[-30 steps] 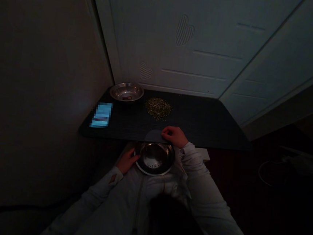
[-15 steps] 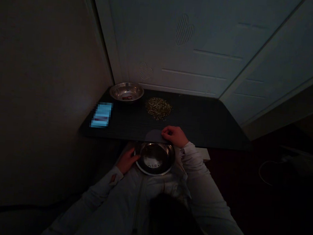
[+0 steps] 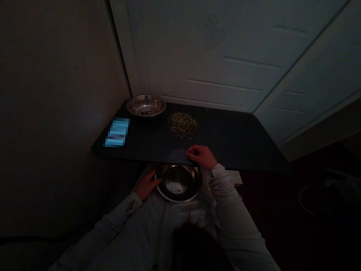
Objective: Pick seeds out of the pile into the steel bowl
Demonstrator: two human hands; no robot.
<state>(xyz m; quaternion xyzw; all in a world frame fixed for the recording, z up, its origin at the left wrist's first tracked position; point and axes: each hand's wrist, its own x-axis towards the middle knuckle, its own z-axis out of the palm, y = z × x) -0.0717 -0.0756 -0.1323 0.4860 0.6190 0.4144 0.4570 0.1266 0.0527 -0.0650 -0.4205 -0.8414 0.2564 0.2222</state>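
A shiny metal bowl (image 3: 178, 192) rests on my lap, just under the front edge of the dark table (image 3: 231, 135). My left hand (image 3: 147, 185) grips its left rim, thumb over the inside and fingers outside. Several small specks show on the bowl's bottom. My right hand (image 3: 201, 156) lies at the table's front edge with fingers curled into a pinch; whatever sits between the fingertips is too small and dark to tell. Against these fingertips is a faint grey round flat piece (image 3: 176, 155). Beyond it lies a pile of small grains or seeds (image 3: 183, 124).
Another metal bowl (image 3: 146, 106), with a dark label inside, stands at the table's back left. A lit, blurred-out screen (image 3: 117, 132) lies near the left edge. A white panel with heart reliefs (image 3: 213, 34) rises behind the table, and a brown wall (image 3: 44, 98) is at left.
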